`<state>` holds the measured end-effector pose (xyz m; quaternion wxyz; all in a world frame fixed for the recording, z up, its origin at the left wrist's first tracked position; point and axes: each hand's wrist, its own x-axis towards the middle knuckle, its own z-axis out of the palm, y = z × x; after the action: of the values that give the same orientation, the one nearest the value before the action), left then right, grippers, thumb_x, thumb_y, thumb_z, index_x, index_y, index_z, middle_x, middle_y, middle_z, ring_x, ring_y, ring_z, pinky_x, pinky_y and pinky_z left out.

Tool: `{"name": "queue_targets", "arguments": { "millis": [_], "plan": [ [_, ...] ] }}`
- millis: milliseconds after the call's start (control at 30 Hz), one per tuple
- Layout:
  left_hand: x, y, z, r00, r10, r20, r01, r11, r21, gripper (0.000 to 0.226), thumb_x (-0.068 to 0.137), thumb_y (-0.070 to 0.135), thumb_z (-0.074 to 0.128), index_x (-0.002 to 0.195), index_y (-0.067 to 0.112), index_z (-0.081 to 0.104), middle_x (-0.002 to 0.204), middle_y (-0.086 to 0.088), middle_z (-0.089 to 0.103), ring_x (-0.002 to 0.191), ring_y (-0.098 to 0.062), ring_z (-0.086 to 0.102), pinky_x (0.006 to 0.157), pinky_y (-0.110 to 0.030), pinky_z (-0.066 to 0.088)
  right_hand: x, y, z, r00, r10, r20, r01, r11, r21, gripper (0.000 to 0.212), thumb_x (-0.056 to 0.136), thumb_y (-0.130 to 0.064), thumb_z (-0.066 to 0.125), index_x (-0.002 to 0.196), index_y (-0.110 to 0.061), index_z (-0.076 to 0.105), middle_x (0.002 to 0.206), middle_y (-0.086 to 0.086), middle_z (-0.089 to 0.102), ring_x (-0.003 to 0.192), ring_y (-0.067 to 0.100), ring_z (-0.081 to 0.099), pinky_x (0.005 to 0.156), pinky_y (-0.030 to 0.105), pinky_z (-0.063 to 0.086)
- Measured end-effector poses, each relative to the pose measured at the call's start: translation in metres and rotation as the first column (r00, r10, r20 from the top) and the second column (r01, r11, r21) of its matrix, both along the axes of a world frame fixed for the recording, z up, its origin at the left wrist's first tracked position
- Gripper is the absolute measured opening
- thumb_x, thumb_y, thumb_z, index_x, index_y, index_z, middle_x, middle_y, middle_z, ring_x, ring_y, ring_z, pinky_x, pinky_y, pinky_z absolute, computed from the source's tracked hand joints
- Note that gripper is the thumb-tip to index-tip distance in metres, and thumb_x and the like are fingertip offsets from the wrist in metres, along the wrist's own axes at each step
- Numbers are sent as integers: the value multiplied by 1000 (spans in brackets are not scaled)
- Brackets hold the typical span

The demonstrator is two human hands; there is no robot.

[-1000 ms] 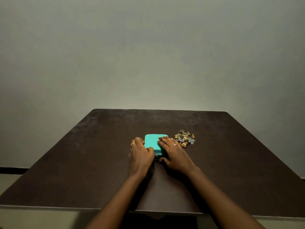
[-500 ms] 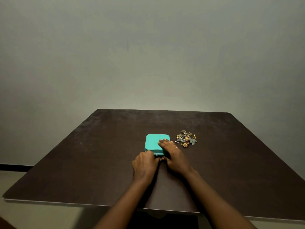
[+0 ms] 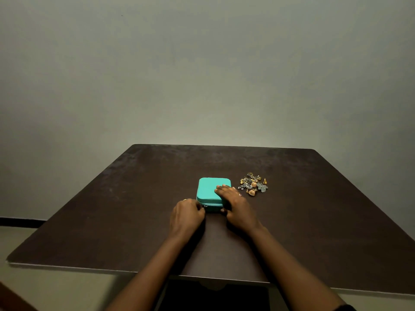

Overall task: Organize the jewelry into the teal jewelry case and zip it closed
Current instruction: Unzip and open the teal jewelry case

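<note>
Left hand (image 3: 187, 215): we find it at the near left corner of the teal case (image 3: 211, 189), fingers curled under; whether they pinch the zipper (image 3: 204, 206) we cannot tell.
Right hand (image 3: 238, 204): fingers flat on top of the case, right side.
Jewelry (image 3: 253, 186): heaped just right of the case.
Room: dark surface (image 3: 112, 221) runs wide round the case, edges well apart.

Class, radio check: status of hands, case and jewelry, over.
Left hand curled at zipper on case front; right hand flat on top. Jewelry heaped on table beside case. Nothing blocking.
</note>
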<state>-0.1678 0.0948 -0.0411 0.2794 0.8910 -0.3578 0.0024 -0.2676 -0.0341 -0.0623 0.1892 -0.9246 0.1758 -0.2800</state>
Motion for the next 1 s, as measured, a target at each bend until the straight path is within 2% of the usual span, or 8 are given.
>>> {"name": "queue_targets", "arguments": {
  "millis": [200, 333, 400, 533, 667, 833, 1000],
  "plan": [
    [31, 12, 8, 994, 27, -107, -30, 999, -21, 18, 81, 24, 62, 89, 14, 75, 87, -9, 72, 83, -24, 66, 70, -30, 52, -2, 1, 2, 1000, -5, 2, 5, 1000, 3, 63, 73, 5, 65, 132, -9, 50, 143, 4, 45, 138, 16, 34, 111, 13, 5],
    [47, 9, 12, 993, -4, -121, -1, 999, -46, 14, 79, 24, 68, 87, 16, 76, 89, -9, 74, 85, -23, 67, 75, -31, 54, -1, 1, 4, 1000, 2, 19, -4, 998, 61, 63, 70, 10, 65, 129, -7, 53, 141, 6, 48, 136, 17, 36, 109, 11, 12],
    [54, 6, 12, 993, -12, -119, 6, 999, -49, 13, 78, 23, 70, 86, 15, 76, 88, -10, 73, 85, -24, 67, 74, -32, 54, 0, 0, 4, 1000, 4, 28, -7, 996, 84, 63, 68, 11, 66, 127, -6, 55, 139, 7, 50, 134, 16, 38, 108, 9, 14],
    [63, -1, 10, 995, -19, -95, 15, 999, -47, 14, 78, 23, 70, 87, 14, 76, 89, -11, 73, 85, -25, 66, 72, -30, 50, 1, -4, 2, 999, 13, 39, -17, 994, 108, 64, 63, 13, 69, 123, -4, 58, 134, 9, 54, 131, 21, 43, 109, 14, 19],
    [72, -13, 10, 995, -22, -94, 17, 998, -55, 16, 80, 22, 70, 89, 12, 76, 91, -13, 73, 86, -26, 66, 71, -30, 49, 1, -6, 5, 999, 29, 27, -31, 996, 89, 64, 63, 10, 71, 124, -5, 59, 134, 8, 55, 131, 20, 43, 108, 13, 19],
    [87, -34, 11, 995, -43, -91, 38, 997, -62, 16, 80, 22, 71, 89, 10, 76, 92, -13, 73, 88, -25, 66, 72, -30, 48, 1, -8, 3, 997, 42, 62, -47, 996, 77, 63, 62, 9, 71, 123, -6, 60, 132, 6, 57, 124, 6, 39, 107, 11, 20],
    [98, -53, 13, 992, -116, -50, 116, 993, 2, 22, 81, 24, 71, 96, 8, 74, 98, -13, 72, 93, -26, 65, 81, -34, 54, 1, -13, -1, 995, 68, 74, -73, 995, 64, 63, 60, 7, 71, 121, -7, 61, 130, 6, 59, 121, 6, 41, 104, 4, 19]
  ]
}}
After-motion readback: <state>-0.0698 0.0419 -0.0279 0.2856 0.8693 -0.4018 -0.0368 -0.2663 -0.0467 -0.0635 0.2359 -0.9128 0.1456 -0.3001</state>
